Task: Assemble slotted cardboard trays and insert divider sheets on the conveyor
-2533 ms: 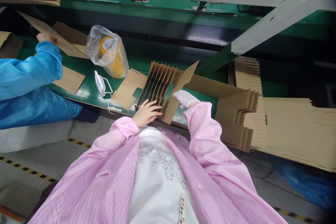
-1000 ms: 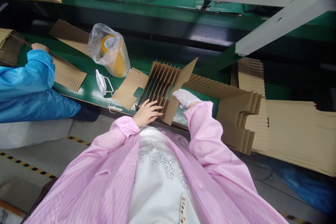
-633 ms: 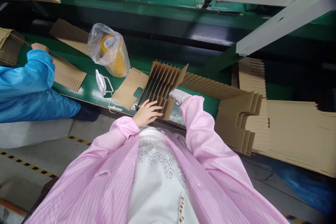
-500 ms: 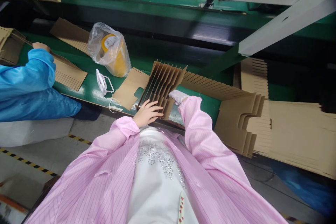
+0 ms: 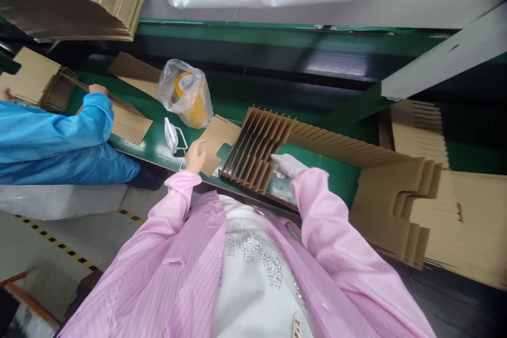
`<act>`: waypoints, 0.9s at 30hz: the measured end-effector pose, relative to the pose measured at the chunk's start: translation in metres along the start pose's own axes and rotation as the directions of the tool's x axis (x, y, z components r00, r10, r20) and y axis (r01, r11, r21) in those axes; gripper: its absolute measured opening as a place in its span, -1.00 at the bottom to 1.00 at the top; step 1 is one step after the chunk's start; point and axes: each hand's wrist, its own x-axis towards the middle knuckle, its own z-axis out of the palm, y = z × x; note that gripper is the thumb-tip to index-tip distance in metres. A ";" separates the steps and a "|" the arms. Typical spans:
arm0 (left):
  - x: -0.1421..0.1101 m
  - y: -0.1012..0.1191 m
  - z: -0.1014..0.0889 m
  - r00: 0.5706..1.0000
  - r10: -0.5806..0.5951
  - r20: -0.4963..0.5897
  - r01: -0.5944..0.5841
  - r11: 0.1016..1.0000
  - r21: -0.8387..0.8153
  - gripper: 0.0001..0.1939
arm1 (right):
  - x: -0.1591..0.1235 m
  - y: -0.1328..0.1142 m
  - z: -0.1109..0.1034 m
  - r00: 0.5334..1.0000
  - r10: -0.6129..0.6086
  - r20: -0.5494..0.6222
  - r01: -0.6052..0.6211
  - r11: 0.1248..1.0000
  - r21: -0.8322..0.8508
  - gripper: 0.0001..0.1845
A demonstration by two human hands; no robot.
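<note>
My bare left hand (image 5: 196, 156) has its fingers curled at the left edge of a flat cardboard sheet (image 5: 224, 129) with a notch cut in it. Right of that sheet stands a cardboard divider (image 5: 257, 148), several upright panels slotted side by side. My right hand (image 5: 290, 166), in a white glove, is at the divider's right side, its fingertips against the end panel. Its forefinger is stretched forward and the other fingers are bent, partly hidden. A slotted cardboard strip (image 5: 328, 140) runs from behind the divider to the right.
Notched cardboard panels (image 5: 380, 200) stand at right, beside flat cardboard (image 5: 479, 222). Left of my hand are a small white fan (image 5: 171, 136) and a plastic bag (image 5: 186, 92) with yellow tape rolls. A co-worker's blue sleeve (image 5: 59, 127) reaches in from the left. A metal post (image 5: 443, 55) slants above.
My left hand has left the front of the divider, where its fingers were spread, and moved left to the flat sheet. My right hand stays beside the divider. The view has shifted.
</note>
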 end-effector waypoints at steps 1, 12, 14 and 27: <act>0.009 -0.013 -0.002 0.992 -0.123 0.032 0.120 0.988 0.094 -0.66 | -0.005 0.005 0.000 1.000 0.013 -0.008 -0.013 0.998 0.058 -0.44; 0.035 -0.033 0.032 0.905 -0.423 0.050 0.322 0.757 0.568 -0.48 | -0.067 0.063 0.037 0.970 0.235 -0.067 -0.168 0.839 0.518 -0.57; 0.039 -0.031 0.032 0.884 -0.465 0.053 0.360 0.748 0.557 -0.50 | -0.066 0.069 0.038 0.962 0.260 -0.080 -0.169 0.802 0.573 -0.57; 0.062 -0.014 -0.020 0.865 -0.392 0.313 0.299 0.904 0.304 -0.76 | -0.070 -0.032 0.061 0.779 -0.493 -0.387 0.261 0.817 -0.514 -0.35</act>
